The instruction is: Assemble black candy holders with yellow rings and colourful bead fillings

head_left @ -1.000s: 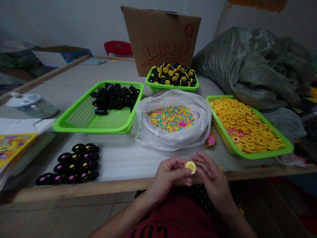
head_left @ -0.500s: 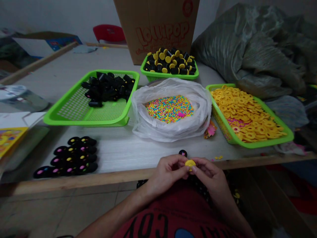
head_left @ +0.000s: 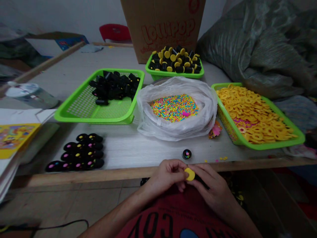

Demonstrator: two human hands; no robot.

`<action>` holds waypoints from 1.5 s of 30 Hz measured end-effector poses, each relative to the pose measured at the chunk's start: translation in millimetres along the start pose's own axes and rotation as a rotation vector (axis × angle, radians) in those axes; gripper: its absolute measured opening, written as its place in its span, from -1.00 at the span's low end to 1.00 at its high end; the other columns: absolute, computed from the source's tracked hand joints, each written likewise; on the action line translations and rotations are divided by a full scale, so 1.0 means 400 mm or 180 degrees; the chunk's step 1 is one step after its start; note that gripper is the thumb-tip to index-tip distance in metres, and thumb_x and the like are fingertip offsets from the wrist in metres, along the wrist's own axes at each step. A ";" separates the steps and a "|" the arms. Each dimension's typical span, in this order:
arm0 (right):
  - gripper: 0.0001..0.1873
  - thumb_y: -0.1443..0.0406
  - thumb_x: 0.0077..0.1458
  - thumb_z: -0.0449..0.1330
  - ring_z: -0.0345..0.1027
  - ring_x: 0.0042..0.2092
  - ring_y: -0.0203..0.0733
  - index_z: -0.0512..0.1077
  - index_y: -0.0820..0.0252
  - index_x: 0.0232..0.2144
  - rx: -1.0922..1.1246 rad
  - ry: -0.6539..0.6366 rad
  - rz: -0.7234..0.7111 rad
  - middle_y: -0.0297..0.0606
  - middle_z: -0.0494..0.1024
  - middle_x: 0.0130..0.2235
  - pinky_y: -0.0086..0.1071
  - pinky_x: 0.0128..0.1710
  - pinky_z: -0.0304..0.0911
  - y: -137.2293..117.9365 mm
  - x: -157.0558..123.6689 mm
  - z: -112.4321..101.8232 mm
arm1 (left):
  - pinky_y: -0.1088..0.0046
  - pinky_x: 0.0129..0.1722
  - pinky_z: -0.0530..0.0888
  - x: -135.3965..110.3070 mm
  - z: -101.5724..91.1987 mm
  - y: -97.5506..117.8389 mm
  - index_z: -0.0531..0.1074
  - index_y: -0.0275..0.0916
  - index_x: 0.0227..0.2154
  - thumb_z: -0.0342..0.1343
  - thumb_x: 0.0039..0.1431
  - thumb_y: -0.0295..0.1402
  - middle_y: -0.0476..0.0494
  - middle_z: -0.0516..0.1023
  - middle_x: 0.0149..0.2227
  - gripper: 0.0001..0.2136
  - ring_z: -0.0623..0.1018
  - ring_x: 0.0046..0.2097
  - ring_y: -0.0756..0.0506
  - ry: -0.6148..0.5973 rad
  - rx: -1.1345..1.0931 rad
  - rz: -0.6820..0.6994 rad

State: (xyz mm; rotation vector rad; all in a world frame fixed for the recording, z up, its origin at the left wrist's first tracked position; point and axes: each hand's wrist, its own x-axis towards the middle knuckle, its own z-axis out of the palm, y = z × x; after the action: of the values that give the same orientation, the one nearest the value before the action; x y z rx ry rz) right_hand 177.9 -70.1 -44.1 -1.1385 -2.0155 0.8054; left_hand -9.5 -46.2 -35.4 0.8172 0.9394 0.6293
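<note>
My right hand (head_left: 214, 186) is closed around a black tube, which shows only as a dark piece between the fingers. At the tube's near-left end is a round yellow cap (head_left: 190, 174). The fingertips of my left hand (head_left: 170, 175) pinch the cap's left edge. Just beyond my hands, a small open black cup (head_left: 187, 154) stands on the table with coloured beads inside. To the left, several black pieces with pink and yellow dots (head_left: 78, 153) lie in rows.
A white bag (head_left: 148, 127) of coloured beads sits mid-table. Green baskets hold black pieces (head_left: 114, 86), yellow-capped black tubes (head_left: 173, 59) and yellow rings (head_left: 257, 112). Behind stands a cardboard box (head_left: 163, 26). A wooden strip (head_left: 119, 173) edges the table; loose yellow bits (head_left: 223, 158) lie nearby.
The yellow cap has turned so its flat face shows, and a black tube now shows in my right hand. The view has shifted slightly left, baring the black cup.
</note>
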 end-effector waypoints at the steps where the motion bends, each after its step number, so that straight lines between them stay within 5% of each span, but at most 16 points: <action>1: -0.63 0.33 0.13 0.13 0.38 -0.06 -0.16 0.36 0.03 0.02 -0.0066 0.0061 -0.0023 -0.20 0.49 -0.10 -0.27 -0.03 0.35 0.004 0.006 0.001 | 0.58 -0.57 0.40 0.002 -0.008 0.005 0.44 -0.32 -0.33 0.21 -0.04 -0.29 0.01 0.46 -0.59 -0.77 0.42 -0.61 0.07 0.0096 0.0098 0.0080; 5: -0.68 0.30 0.12 0.15 0.37 -0.07 -0.11 0.38 0.09 -0.04 -0.0289 0.0691 0.0186 -0.16 0.46 -0.12 -0.20 -0.05 0.35 0.035 0.049 0.018 | 0.61 -0.62 0.37 0.036 -0.043 0.031 0.41 -0.31 -0.15 0.13 0.03 -0.26 0.04 0.41 -0.53 -0.67 0.38 -0.60 0.09 0.0738 0.0534 0.0517; 7: -0.70 0.29 0.12 0.15 0.37 -0.09 -0.12 0.39 0.10 -0.07 -0.0283 0.0812 0.0276 -0.16 0.46 -0.14 -0.20 -0.08 0.35 0.051 0.070 0.029 | 0.62 -0.65 0.33 0.059 -0.051 0.037 0.40 -0.33 -0.10 0.07 0.06 -0.26 0.06 0.37 -0.56 -0.64 0.35 -0.61 0.09 0.0740 0.0762 0.0518; 14: -0.68 0.30 0.11 0.17 0.36 -0.10 -0.15 0.37 0.07 -0.05 -0.0199 0.0623 0.0266 -0.18 0.45 -0.13 -0.21 -0.09 0.34 0.069 0.087 0.043 | 0.62 -0.65 0.24 0.100 -0.035 0.031 0.47 -0.34 -0.17 0.05 0.10 -0.21 0.00 0.45 -0.51 -0.67 0.30 -0.62 0.10 0.0497 0.1184 0.0599; 30: -0.69 0.34 0.07 0.20 0.37 -0.12 -0.20 0.41 0.08 -0.08 0.0199 0.0512 0.0361 -0.23 0.48 -0.14 -0.31 -0.13 0.36 0.087 0.094 0.046 | 0.65 -0.73 0.23 0.113 -0.035 0.034 0.47 -0.34 -0.38 0.14 0.02 -0.20 0.03 0.40 -0.59 -0.74 0.30 -0.66 0.11 0.0644 0.0868 0.0329; 34: -0.70 0.32 0.08 0.19 0.38 -0.12 -0.21 0.42 0.08 -0.09 0.0375 0.0434 0.0509 -0.22 0.48 -0.12 -0.32 -0.15 0.37 0.085 0.094 0.043 | 0.63 -0.71 0.29 0.118 -0.040 0.032 0.45 -0.34 -0.29 0.15 0.00 -0.19 0.04 0.40 -0.59 -0.70 0.33 -0.65 0.10 0.0560 0.0795 0.0289; 40: -0.66 0.26 0.09 0.19 0.38 -0.09 -0.20 0.41 0.07 -0.05 0.0674 -0.0085 0.1021 -0.23 0.47 -0.07 -0.31 -0.09 0.34 0.074 0.112 0.013 | 0.63 -0.66 0.27 0.106 -0.040 0.033 0.48 -0.33 -0.27 0.12 0.06 -0.18 -0.03 0.46 -0.46 -0.70 0.33 -0.57 0.10 0.0497 0.1092 0.0389; 45: -0.70 0.28 0.06 0.21 0.35 -0.02 -0.19 0.47 0.03 -0.10 0.0687 -0.0306 0.0960 -0.27 0.51 -0.06 -0.27 0.03 0.25 0.058 0.119 -0.008 | 0.59 -0.55 0.34 0.077 -0.042 0.036 0.50 -0.31 -0.32 0.15 0.05 -0.23 -0.11 0.45 -0.32 -0.77 0.42 -0.38 0.00 0.0531 0.1377 0.0827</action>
State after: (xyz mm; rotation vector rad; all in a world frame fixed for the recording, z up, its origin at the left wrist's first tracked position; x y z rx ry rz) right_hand 172.8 -17.6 -48.2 -1.3140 -1.8011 1.2188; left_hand -11.9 -9.3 -43.0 1.3021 1.1521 0.7378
